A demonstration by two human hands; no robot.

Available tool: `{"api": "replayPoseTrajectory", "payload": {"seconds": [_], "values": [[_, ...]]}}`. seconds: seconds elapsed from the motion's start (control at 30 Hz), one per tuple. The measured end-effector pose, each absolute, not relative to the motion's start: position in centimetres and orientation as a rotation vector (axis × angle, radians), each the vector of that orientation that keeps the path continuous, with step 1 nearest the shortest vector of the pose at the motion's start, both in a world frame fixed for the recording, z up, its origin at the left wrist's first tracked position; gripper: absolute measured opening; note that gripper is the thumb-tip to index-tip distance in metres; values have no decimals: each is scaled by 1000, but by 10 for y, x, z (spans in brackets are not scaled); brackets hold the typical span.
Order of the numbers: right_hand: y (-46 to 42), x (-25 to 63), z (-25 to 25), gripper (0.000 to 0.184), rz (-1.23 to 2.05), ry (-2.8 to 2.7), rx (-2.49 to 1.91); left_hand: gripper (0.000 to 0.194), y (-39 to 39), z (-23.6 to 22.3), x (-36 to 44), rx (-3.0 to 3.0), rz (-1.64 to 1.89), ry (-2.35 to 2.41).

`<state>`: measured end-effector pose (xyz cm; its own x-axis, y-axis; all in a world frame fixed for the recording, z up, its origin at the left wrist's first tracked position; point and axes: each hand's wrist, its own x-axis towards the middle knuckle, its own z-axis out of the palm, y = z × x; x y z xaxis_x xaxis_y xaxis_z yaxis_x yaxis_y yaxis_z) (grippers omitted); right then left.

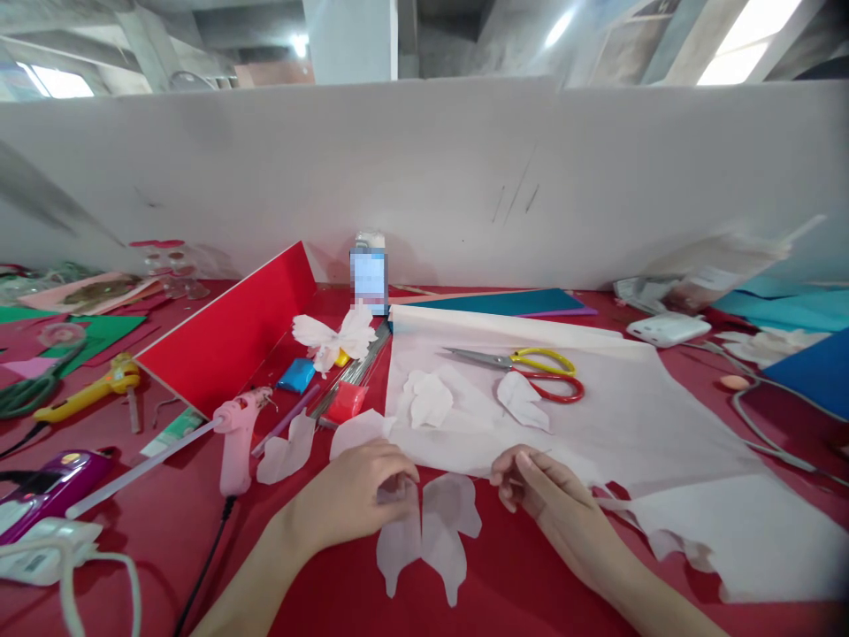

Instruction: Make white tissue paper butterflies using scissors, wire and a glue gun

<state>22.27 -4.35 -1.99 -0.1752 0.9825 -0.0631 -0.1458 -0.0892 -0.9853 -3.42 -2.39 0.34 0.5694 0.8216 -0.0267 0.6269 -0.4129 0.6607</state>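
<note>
A pair of joined, translucent pale pink paper petals (428, 540) lies on the red table top (332, 566), and my left hand (355, 491) has its curled fingers resting on the petals' upper end. My right hand (544, 495) is just right of the petals, over the edge of a large pale pink paper sheet (570, 416). A thin line shows at its fingertips, too fine to identify. On the sheet lie scissors with yellow and red handles (523, 372) and cut paper petals (521, 400).
A pink hot glue gun (237, 438) and its black cord lie left of my left hand. Beyond it are a red board (225, 341), a paper flower (335, 338), and bundled metal wires (355, 380). A white partition (424, 168) runs along the far side.
</note>
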Motion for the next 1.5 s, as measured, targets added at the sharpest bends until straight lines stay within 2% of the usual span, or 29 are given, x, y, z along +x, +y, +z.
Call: {"api": "replayPoseTrajectory", "payload": {"seconds": [0.17, 0.3, 0.43, 0.57, 0.63, 0.73, 0.83, 1.07, 1.3, 1.5], "values": [[-55, 227, -5, 21, 1036, -1769, -962, 19, -21, 15, -44, 1988, 516, 1357], [-63, 221, 29, 24, 547, -2293, -880, 32, -21, 23, -50, 1799, 702, 1287], [-58, 196, 42, 32, 235, -2541, -1082, 43, -19, 23, -58, 1542, 821, 1047], [-54, 172, 15, 60, 75, -2682, -1116, 33, -20, 28, -64, 1678, 724, 1209], [-55, 165, -4, 61, 101, -2710, -1187, 26, -21, 30, -62, 1811, 618, 1317], [-58, 160, -23, 40, 173, -2688, -1342, 23, -22, 29, -57, 1918, 500, 1316], [-57, 158, -26, 26, 125, -2725, -1247, 19, -20, 22, -54, 1941, 462, 1256], [-54, 158, -14, 35, 288, -2550, -1093, 15, -16, 10, -58, 1943, 423, 1292], [-55, 161, -23, 39, 278, -2490, -998, 19, -16, 15, -61, 2059, 339, 1290], [-56, 166, -34, 25, 268, -2538, -998, 22, -17, 17, -64, 2069, 350, 1406]]}}
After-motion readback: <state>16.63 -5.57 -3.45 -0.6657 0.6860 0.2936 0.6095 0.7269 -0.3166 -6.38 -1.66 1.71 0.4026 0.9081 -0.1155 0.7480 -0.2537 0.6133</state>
